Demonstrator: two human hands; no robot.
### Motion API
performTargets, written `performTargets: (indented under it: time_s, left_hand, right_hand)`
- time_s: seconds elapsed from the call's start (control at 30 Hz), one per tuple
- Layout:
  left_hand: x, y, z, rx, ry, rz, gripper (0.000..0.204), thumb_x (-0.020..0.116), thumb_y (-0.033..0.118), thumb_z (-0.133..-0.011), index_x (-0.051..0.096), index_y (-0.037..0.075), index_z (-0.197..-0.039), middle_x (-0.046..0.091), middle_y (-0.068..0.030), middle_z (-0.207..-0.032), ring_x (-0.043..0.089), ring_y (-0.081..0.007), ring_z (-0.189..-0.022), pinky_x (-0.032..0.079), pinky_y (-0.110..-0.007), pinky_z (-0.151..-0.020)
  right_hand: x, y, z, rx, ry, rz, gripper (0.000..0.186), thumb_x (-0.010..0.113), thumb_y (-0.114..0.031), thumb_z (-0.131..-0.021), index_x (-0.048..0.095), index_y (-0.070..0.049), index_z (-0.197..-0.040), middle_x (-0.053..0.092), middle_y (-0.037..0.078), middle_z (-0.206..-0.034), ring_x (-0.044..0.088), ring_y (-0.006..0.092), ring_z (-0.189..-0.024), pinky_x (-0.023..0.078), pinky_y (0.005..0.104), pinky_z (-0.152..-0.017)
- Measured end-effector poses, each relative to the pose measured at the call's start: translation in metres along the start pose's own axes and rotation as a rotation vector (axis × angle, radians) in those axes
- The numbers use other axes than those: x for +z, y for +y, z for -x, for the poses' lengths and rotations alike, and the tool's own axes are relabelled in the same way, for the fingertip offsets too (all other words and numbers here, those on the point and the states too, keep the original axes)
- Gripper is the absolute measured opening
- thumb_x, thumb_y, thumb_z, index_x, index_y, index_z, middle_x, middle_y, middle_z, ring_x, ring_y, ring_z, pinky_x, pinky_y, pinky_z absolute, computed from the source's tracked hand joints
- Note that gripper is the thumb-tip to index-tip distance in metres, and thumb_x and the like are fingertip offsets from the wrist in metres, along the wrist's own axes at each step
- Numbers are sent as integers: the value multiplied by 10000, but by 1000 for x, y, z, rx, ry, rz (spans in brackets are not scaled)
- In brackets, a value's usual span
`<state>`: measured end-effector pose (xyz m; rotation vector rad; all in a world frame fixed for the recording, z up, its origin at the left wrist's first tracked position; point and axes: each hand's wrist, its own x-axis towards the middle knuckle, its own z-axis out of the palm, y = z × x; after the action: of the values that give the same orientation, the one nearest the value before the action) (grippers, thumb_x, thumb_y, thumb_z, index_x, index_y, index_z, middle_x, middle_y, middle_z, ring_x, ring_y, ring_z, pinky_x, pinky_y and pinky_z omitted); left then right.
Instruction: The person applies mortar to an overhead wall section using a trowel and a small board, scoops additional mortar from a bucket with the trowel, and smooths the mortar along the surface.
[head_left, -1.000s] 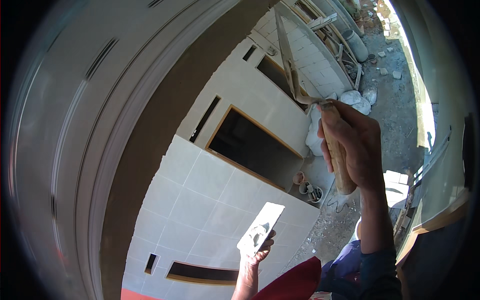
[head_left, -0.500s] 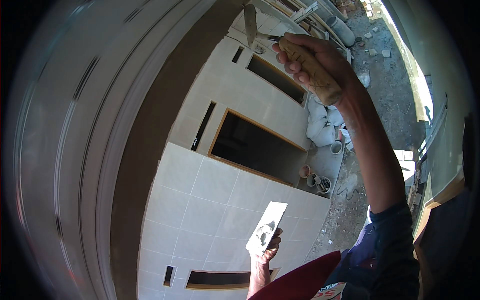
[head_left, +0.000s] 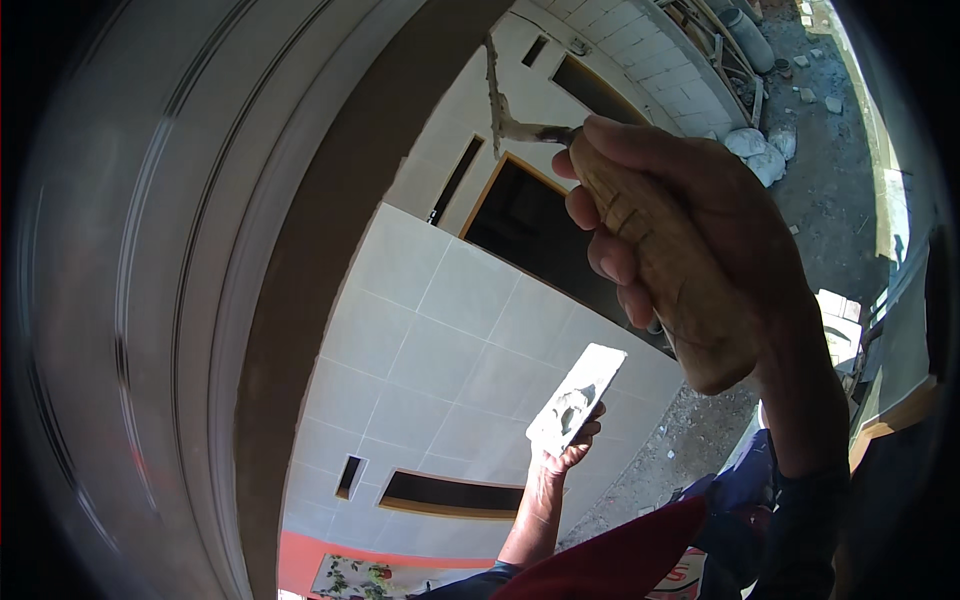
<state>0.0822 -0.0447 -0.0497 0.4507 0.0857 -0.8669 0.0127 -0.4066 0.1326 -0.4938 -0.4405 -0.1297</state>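
Note:
Up close, my right hand (head_left: 735, 230) is wrapped round the thick wooden handle of a trowel (head_left: 650, 250). Its bent shank runs left to a thin blade, seen nearly edge-on and smeared with grey mortar. The blade's upper tip is beside the edge of a brown plastered band (head_left: 310, 200); I cannot tell whether they touch. Lower down, my left hand (head_left: 575, 455) grips a pale rectangular board (head_left: 585, 390) from beneath, its fingers curled over the right edge. A small grey heap of mortar (head_left: 572, 405) lies on the board.
A ribbed, pale ceiling-like surface (head_left: 140, 250) fills the left side. Beyond my hands is a tiled wall (head_left: 440, 330) with dark framed openings (head_left: 530, 230). Far below, white sacks (head_left: 755, 150), rubble and a grey cylinder (head_left: 745, 38) sit on the ground. Potted plants (head_left: 380, 572) show at the bottom.
My right hand and the trowel have come lower and closer, and the blade now shows more edge-on. The board in my left hand appears higher and farther right. The whole view has shifted.

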Motion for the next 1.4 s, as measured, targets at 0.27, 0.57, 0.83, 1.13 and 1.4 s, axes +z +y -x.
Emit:
performTargets:
  time_s: [0.27, 0.57, 0.83, 1.13, 1.4]
  left_hand:
    - [-30, 1, 27, 41, 133, 10, 420, 473, 247, -989, 452, -70, -1263, 495, -209, -1026, 494, -212, -667, 469, -267, -470]
    - [-48, 4, 48, 67, 227, -10, 413, 486, 241, -984, 452, -76, -1247, 478, -198, -1015, 478, -200, -660, 461, -265, -470]
    - [-14, 2, 30, 57, 163, -46, 408, 497, 236, -979, 451, -80, -1233, 463, -189, -1005, 463, -189, -654, 454, -263, -469]
    - [5, 6, 5, -30, 54, -3, 354, 527, 201, -963, 452, -89, -1152, 436, -141, -925, 436, -163, -619, 419, -267, -492]
    - [-1, 11, -23, -121, -36, 53, 436, 503, 224, -976, 443, -104, -1256, 488, -228, -1032, 499, -211, -669, 524, -306, -526]
  right_hand:
    - [60, 40, 60, 238, -103, -27, 378, 588, -328, -959, 601, 49, -987, 634, 140, -755, 657, 195, -519, 564, 335, -418]
    - [90, 94, 98, 345, -404, 171, 426, 535, -290, -987, 671, 101, -886, 632, 133, -609, 596, 178, -506, 483, 332, -488]
    - [26, 87, 97, 9, -116, 324, 363, 556, -299, -981, 651, 30, -861, 618, 68, -652, 616, 127, -539, 513, 276, -507]
    - [-23, 28, 45, -297, 198, 300, 428, 559, -354, -979, 599, 37, -1148, 615, 72, -780, 607, 115, -500, 484, 252, -374]
    - [-63, -47, -30, -468, 454, 691, 341, 574, -312, -933, 639, 20, -891, 600, 64, -736, 598, 122, -522, 502, 284, -434]
